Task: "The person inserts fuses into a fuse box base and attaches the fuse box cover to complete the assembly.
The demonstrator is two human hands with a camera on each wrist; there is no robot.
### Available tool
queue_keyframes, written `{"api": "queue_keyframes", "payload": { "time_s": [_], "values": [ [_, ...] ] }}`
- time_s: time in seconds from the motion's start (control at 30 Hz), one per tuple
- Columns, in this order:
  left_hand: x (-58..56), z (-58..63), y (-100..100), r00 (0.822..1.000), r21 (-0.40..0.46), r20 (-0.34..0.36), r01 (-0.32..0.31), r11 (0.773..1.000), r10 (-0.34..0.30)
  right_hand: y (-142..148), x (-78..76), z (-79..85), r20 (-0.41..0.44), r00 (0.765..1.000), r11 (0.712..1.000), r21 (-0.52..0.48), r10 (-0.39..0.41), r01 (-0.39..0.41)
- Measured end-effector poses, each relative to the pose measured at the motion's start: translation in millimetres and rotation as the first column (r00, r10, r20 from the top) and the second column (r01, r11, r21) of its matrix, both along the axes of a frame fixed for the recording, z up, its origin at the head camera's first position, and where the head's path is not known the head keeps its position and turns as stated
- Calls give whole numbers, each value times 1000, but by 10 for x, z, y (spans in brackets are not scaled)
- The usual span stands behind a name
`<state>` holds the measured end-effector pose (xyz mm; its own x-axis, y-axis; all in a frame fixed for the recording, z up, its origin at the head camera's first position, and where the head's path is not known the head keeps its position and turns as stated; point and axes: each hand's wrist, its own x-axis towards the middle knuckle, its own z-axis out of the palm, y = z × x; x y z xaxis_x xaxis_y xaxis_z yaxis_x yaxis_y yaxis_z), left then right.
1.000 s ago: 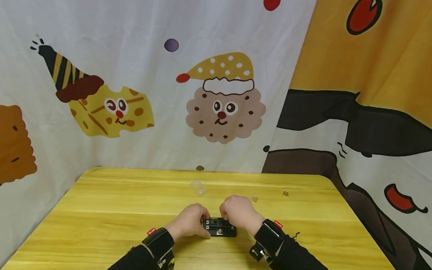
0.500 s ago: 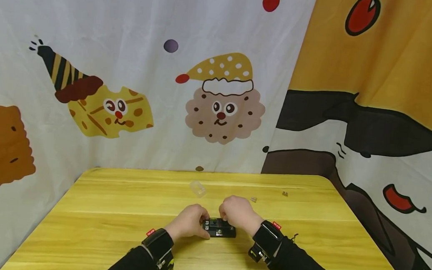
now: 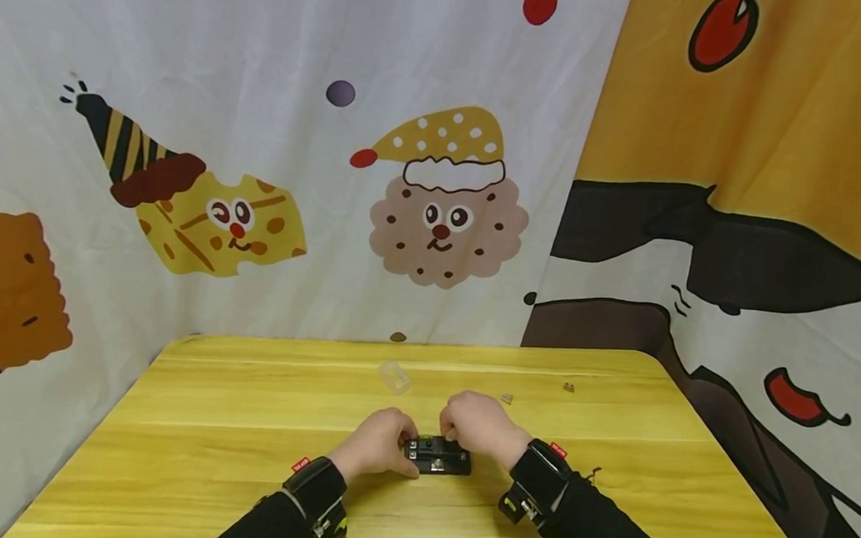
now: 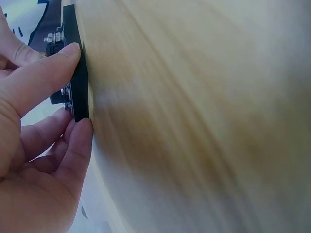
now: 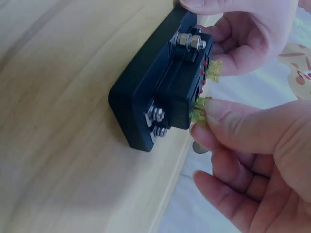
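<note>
A black fuse block (image 3: 447, 463) with metal studs and nuts lies on the table between both hands. My left hand (image 3: 381, 442) grips its left end, thumb near the front corner and fingers behind. In the left wrist view that thumb presses along the edge of the block's base (image 4: 80, 97). Thumb and forefinger of my right hand (image 3: 481, 423) pinch a yellow blade fuse (image 5: 199, 110), seated at the block's top in the right wrist view. Another yellow blade fuse (image 5: 215, 71) sits at the other end, beside the left fingers. Small red dots run between the two.
A clear plastic cover (image 3: 395, 376) lies farther back on the wooden table (image 3: 241, 406). Two small metallic-looking pieces, a nearer one (image 3: 506, 398) and a farther one (image 3: 569, 387), lie to the right behind the right hand. A printed curtain (image 3: 278, 83) hangs beyond the table's back edge.
Almost nothing differs. Both hands keep their hold on the block and the fuse; the right hand and wrist have shifted very slightly to the right.
</note>
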<state>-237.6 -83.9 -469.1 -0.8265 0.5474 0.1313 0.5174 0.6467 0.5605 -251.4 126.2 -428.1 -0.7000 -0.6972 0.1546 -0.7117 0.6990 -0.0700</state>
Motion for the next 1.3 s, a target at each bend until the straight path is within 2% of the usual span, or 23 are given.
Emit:
{"api": "queue_keyframes", "payload": {
  "time_s": [0.13,0.23,0.4,0.7,0.97,1.3],
  "values": [
    [12,-4,1,1000,-4,-3,-4,1000,4,83,-59,11,57,995,997,-8,81,-81],
    [13,-3,1,1000,-6,-10,-8,1000,8,178,-118,28,84,988,991,-52,129,-125],
    [8,-2,3,1000,-9,-12,-13,1000,12,355,-235,33,56,987,982,-121,153,-145],
    [21,-13,2,1000,-16,-20,-20,1000,20,642,-398,27,-87,995,993,-96,57,-65],
    [30,-15,3,999,-20,-26,-25,999,25,813,-472,19,-130,991,997,-78,-6,-4],
    [42,-5,7,999,-29,-26,-31,999,30,973,-598,-135,-161,984,997,-34,-68,64]
  ]
}}
